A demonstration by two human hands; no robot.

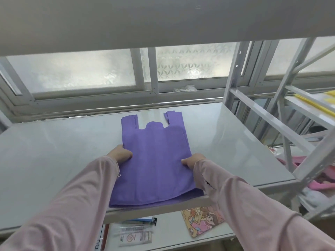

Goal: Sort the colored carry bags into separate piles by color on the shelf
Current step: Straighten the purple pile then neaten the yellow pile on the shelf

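Print on packets (135, 234) on lower shelf (170, 225) too blurred to be read. Purple carry bags (155, 160) stacked flat mid-shelf (54, 151), handles toward window (72, 73). Both arms stretched forward; stack's side edges gripped by left hand (121, 154) and right hand (193, 161), fingers curled.

A glossy grey shelf board (54, 151) carries a flat stack of purple carry bags (155, 160) at its middle, handles pointing far and bottom edge at the near rim. The lower shelf (170, 238) holds clear packets (135, 232) and a cartoon-printed flat item (201, 220).
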